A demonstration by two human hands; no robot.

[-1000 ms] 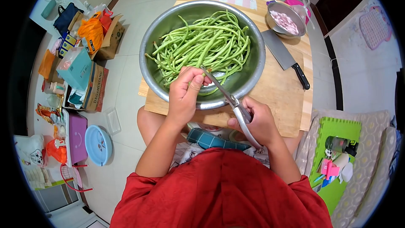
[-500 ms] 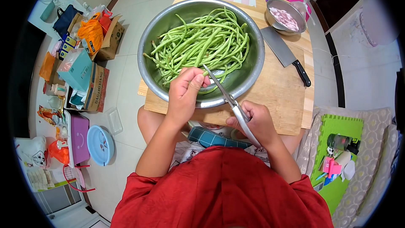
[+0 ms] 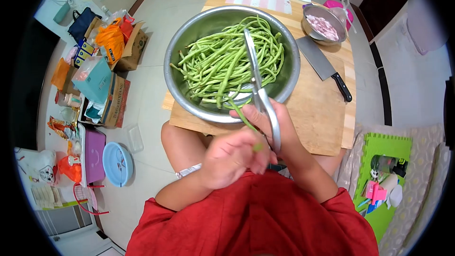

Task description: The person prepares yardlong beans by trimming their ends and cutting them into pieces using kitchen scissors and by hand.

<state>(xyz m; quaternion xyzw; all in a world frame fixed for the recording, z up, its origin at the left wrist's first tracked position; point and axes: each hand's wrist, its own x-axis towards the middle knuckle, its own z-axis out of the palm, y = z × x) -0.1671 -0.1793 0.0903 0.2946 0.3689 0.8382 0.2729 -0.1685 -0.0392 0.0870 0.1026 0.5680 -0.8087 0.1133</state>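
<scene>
In my right hand (image 3: 277,123) is a pair of metal scissors (image 3: 254,64), its blades pointing away from me over the large steel basin (image 3: 174,90). A long green bean (image 3: 241,112) runs past my right thumb, apparently pinched there, toward my left hand (image 3: 232,154). My left hand is close to my right wrist, in front of my red top, its fingers smeared by motion. A blurred bit of green shows at its fingertips; whether it grips this I cannot tell. A heap of long green beans (image 3: 215,57) fills much of the basin.
Right of the basin, a cleaver (image 3: 317,59) with a black handle lies on a wooden board (image 3: 315,114). Behind it stands a metal bowl (image 3: 308,27) of pale pink pieces, perhaps meat. Boxes, a purple bin (image 3: 95,154) and a blue tub (image 3: 110,173) stand on the floor at left.
My left hand has moved from the basin's near rim toward my body, beside my right hand. The scissors have swung more upright, and a bean now stretches between the hands. The view has shifted slightly.
</scene>
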